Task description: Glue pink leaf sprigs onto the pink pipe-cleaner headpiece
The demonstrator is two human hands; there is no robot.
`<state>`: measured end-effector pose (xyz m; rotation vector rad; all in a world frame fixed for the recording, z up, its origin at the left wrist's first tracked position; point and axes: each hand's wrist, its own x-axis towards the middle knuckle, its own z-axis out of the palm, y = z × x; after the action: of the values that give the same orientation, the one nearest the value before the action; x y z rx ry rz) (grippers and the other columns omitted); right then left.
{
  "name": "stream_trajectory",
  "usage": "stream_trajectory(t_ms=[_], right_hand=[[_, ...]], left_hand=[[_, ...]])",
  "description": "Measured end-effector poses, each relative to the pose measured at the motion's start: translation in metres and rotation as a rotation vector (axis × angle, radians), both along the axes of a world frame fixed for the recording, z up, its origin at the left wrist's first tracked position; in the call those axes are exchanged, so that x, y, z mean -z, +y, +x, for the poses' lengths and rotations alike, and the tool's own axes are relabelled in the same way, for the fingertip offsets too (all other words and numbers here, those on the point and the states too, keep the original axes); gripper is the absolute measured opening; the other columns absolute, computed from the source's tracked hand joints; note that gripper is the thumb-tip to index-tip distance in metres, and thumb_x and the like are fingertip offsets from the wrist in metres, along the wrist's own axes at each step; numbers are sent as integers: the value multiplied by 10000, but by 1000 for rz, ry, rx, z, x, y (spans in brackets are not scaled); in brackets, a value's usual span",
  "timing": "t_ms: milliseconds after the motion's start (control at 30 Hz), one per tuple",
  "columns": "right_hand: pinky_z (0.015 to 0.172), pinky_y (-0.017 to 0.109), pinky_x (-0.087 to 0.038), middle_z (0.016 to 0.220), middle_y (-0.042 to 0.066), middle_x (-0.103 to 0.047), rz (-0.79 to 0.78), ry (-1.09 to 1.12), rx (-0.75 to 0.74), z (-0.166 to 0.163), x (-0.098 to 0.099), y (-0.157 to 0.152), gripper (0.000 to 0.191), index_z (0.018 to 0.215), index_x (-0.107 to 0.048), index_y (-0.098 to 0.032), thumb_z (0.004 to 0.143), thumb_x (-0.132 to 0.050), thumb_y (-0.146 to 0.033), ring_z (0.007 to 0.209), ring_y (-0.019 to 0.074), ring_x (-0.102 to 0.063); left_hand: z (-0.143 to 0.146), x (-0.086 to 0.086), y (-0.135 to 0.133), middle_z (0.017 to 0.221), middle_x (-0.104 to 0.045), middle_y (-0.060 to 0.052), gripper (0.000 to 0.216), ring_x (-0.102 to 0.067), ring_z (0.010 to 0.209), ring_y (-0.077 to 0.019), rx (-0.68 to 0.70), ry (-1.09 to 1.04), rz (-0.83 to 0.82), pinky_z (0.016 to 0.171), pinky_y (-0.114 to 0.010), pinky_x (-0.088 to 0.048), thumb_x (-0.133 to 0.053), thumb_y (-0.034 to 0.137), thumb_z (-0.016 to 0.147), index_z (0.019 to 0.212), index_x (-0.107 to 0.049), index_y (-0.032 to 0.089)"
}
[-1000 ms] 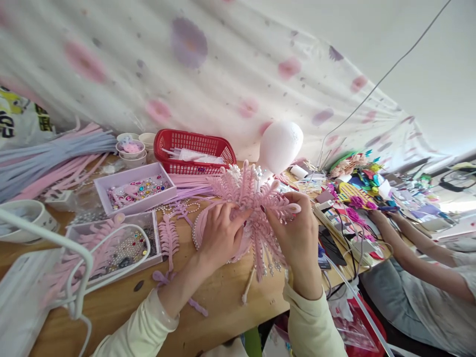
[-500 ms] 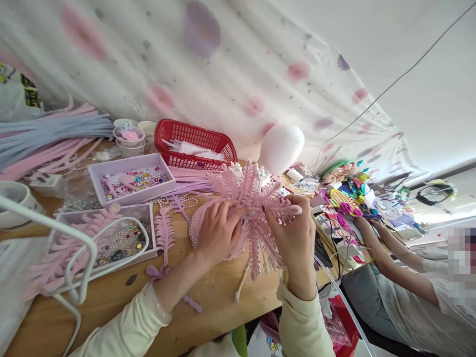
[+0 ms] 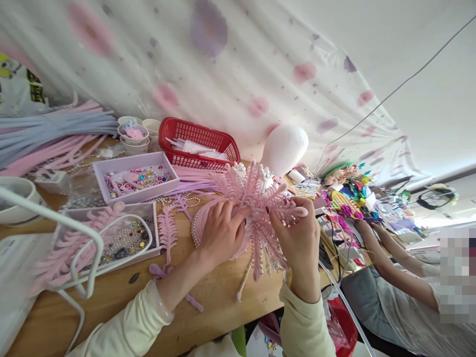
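Note:
A pink headpiece (image 3: pixel 256 198) of feathery chenille fronds with pearl tips stands over the wooden table (image 3: pixel 219 297), edged with a string of pearls. My left hand (image 3: pixel 222 232) grips its left side with the fingers closed on the fronds. My right hand (image 3: pixel 297 237) pinches a frond on its right side between thumb and fingers. A white stick hangs below the headpiece toward the table's front edge. Both wrists wear cream sleeves.
A red basket (image 3: pixel 199 145), a lilac tray of gems (image 3: pixel 136 177), another tray of beads (image 3: pixel 111 243) and loose pink fronds (image 3: pixel 167 230) lie to the left. A white foam head (image 3: pixel 284 148) stands behind. Another person's arms (image 3: pixel 386 263) work at right among coloured craft pieces.
The view has shifted slightly; both hands stay on the headpiece with only small finger movements.

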<state>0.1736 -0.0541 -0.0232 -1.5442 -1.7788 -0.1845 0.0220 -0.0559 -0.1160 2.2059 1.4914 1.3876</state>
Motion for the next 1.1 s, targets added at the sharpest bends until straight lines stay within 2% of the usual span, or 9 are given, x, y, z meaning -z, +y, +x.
stream_trajectory(t_ms=[100,267,400,633,833,1100], right_hand=[[576,275,-425,808,-1,-633,-9,3,3,0,0,-1,291,971,-563,-223,776,-712,-379,648,167,-586],[569,268,-416,810,-4,-632,-6,-4,-7,2,0,0,276,974,-567,-222,787,-706,-370,636,157,-567],[565,263,-411,803,-11,-627,-2,-20,-6,3,0,1,274,964,-568,-226,786,-719,-369,632,155,-565],[611,274,-435,825,-6,-630,16,-29,-16,3,1,3,245,961,-575,-226,778,-709,-318,701,173,-598],[591,275,-420,789,-12,-614,-15,-4,-11,2,0,1,263,963,-571,-224,783,-699,-366,654,168,-568],[579,282,-405,766,-11,-602,-29,0,-7,2,-2,1,251,947,-559,-229,778,-682,-369,636,173,-546]], left_hand=[[0,-1,0,1193,-598,-110,358,-504,1114,-296,5,1,-17,926,-463,-443,-490,151,902,1204,-661,237],[0,-2,-1,1193,-601,-128,347,-507,1117,-300,10,-7,-39,939,-470,-438,-485,160,910,1215,-649,188],[1,-2,0,1205,-591,-123,371,-501,1121,-307,17,9,-47,930,-479,-436,-491,155,910,1227,-666,236],[0,-1,1,1227,-576,-126,394,-488,1146,-313,30,14,-67,944,-492,-436,-482,159,910,1248,-662,250],[0,-3,0,1201,-608,-126,344,-496,1147,-296,19,-57,-99,986,-475,-428,-491,169,903,1221,-622,160],[-1,-1,1,1220,-585,-112,371,-494,1134,-302,22,-4,-52,937,-477,-440,-483,152,909,1214,-669,249]])
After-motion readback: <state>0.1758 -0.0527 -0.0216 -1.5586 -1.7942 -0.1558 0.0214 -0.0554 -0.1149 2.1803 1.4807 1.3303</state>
